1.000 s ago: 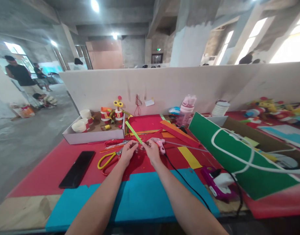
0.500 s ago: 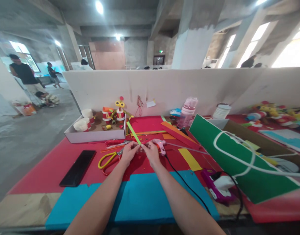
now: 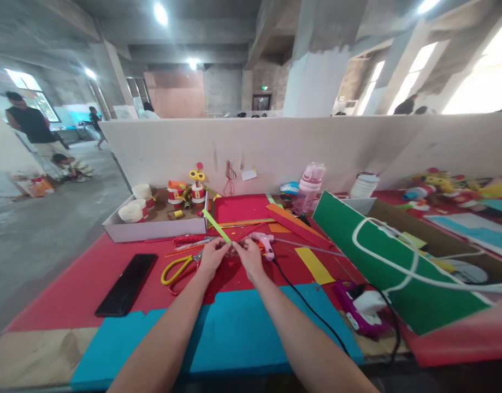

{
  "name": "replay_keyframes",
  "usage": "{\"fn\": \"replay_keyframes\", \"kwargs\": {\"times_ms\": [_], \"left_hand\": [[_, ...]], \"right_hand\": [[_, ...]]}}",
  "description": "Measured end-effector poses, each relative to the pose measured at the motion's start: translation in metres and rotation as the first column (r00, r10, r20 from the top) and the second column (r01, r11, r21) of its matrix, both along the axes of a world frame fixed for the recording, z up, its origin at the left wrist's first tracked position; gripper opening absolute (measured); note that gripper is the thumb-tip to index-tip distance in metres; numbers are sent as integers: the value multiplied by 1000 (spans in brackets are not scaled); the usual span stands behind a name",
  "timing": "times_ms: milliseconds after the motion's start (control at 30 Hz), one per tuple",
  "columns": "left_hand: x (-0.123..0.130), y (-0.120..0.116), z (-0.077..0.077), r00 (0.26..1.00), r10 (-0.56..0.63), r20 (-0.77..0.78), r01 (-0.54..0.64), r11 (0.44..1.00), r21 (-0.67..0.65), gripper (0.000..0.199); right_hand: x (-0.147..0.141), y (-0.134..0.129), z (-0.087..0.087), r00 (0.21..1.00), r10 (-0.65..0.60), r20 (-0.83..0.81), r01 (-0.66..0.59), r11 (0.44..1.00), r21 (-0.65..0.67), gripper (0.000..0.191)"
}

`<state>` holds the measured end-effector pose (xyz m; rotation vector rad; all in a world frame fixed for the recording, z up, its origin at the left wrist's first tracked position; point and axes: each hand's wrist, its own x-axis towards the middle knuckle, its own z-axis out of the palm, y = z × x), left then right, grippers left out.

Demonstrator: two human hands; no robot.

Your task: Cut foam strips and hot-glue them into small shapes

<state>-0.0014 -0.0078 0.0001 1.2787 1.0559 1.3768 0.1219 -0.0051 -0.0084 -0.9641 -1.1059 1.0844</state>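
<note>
Head view. We pinch the near end of a green strip (image 3: 216,225) in both hands, just left of the glue gun (image 3: 267,242), our landmark. The left hand (image 3: 213,259) and right hand (image 3: 251,260) are nearly closed, thumbs and fingertips drawn together on that end; we cannot tell which bears more of the grip. The strip's free end points away and leftward.

We judge the step in hand to be shaping or aligning the strip's near end. The next move calls for a steady pinch, with fingers clear of the gun's nozzle.

The surface is a red covering (image 3: 66,289). Left of the gun lie yellow-handled scissors (image 3: 179,263), then a phone (image 3: 127,285); beyond them stands a white box (image 3: 154,232) of cups and figures. Nearer than the gun is a blue sheet (image 3: 242,322); to its right, a yellow card (image 3: 314,266) and a green panel (image 3: 341,234). Behind the gun rises a partition (image 3: 177,147); far left, a person (image 3: 31,128) stands on the concrete floor.
</note>
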Motion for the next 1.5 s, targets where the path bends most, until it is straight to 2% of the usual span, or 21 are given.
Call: {"fn": "replay_keyframes", "kwargs": {"times_ms": [200, 333, 467, 600, 800, 933, 1167, 1233, 1367, 1433, 1500], "left_hand": [[-1, 0, 0, 999, 46, 10, -46, 999, -4, 27], [-2, -1, 2, 999, 29, 45, -28, 1000, -11, 26], [-2, -2, 3, 998, -1, 64, 3, 1000, -25, 27], [-1, -4, 4, 998, -38, 40, 40, 999, -25, 26], [-1, -4, 5, 999, -18, 37, 19, 999, -34, 19], [-2, -1, 1, 996, -15, 88, 19, 999, -46, 22], [-3, 1, -5, 979, -95, 183, 112, 990, -86, 28], [-4, 1, -5, 974, -105, 202, 126, 987, -97, 28], [-4, -2, -3, 974, -121, 194, 139, 987, -85, 31], [-3, -4, 0, 972, -151, 181, 166, 983, -73, 34], [-1, -6, 2, 968, -175, 181, 189, 980, -60, 38]], "right_hand": [[5, 0, 7, 986, 104, -128, -110, 993, -42, 31], [10, 4, 5, 961, 83, -265, -125, 982, -143, 35], [9, 4, 5, 948, 96, -304, -161, 967, -197, 33], [6, -1, 7, 925, 173, -340, -242, 955, -173, 32], [5, -4, 7, 905, 217, -366, -280, 951, -130, 38], [5, -5, 10, 930, 194, -312, -249, 957, -147, 39], [1, -7, 6, 940, 224, -259, -265, 954, -139, 36], [2, -5, 4, 962, 200, -187, -221, 970, -101, 34], [5, -2, 2, 997, 48, 62, -49, 999, 8, 27], [6, -1, 2, 997, -1, 74, -1, 1000, 19, 26], [6, 0, 2, 1000, -14, -9, 14, 1000, -5, 25]]}}
